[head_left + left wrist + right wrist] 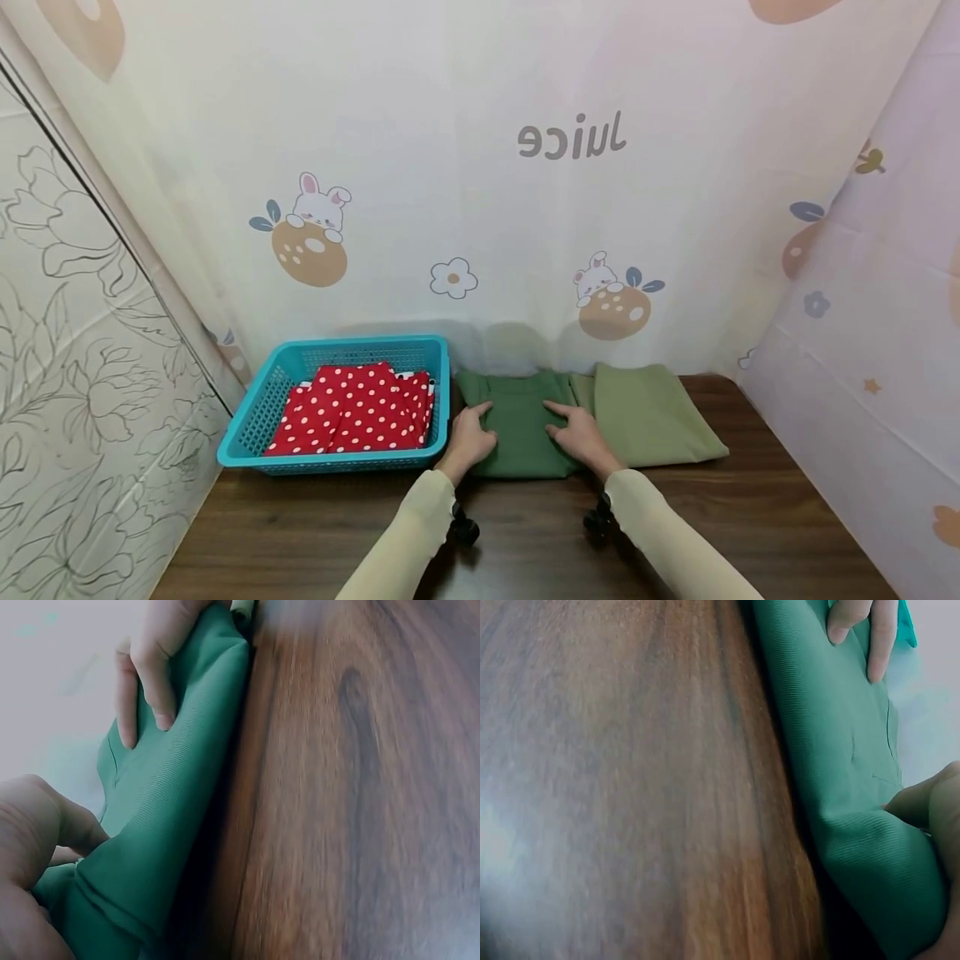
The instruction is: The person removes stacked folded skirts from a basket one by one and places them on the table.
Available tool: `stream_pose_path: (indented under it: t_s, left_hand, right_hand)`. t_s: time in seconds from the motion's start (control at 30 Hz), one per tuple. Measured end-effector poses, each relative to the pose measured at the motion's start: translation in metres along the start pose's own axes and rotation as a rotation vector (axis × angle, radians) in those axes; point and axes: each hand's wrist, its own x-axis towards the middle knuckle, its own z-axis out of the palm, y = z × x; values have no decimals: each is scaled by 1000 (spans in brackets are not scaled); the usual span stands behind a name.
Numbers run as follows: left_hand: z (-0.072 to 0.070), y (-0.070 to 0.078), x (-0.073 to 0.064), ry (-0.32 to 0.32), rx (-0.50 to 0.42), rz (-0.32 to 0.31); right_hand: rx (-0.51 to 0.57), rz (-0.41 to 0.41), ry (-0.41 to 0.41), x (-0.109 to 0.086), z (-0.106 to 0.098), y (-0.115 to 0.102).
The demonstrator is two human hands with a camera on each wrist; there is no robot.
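Note:
A dark green folded cloth (521, 429) lies on the wooden table between my two hands. My left hand (468, 437) rests on its left side, index finger and thumb stretched out over the fabric. On the right side, my right hand (581, 435) touches the cloth in the same way, its index finger pointing inward. Seen from the left wrist, the green cloth (172, 772) has a thick, rounded front fold and small creases by the thumb. The right wrist view shows the cloth (832, 750) with stitched seams and a bulge beside the right thumb.
To the left stands a blue perforated basket (333, 461) holding red polka-dot fabric (360, 408). A light green folded cloth (652, 417) lies at the right, partly next to the dark one. Printed curtains (480, 167) hang behind and beside the wooden table (300, 533).

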Motion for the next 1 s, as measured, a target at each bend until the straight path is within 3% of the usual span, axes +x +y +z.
stream_pose_path:
  t_s: [0.2, 0.4, 0.6, 0.8, 1.0]
  left_hand:
    - [-3, -8, 2, 14, -14, 16]
    - [-6, -16, 4, 1, -14, 39]
    - [-3, -23, 3, -24, -18, 29]
    - [-2, -23, 3, -18, -126, 13]
    - [-3, -22, 5, 0, -107, -16]
  right_hand:
    - [-78, -34, 8, 3, 7, -5]
    - [-206, -48, -81, 8, 9, -12]
    - [-209, 5, -147, 6, 7, -15]
    - [-183, 5, -136, 0, 0, -13]
    - [-181, 16, -135, 8, 3, -13]
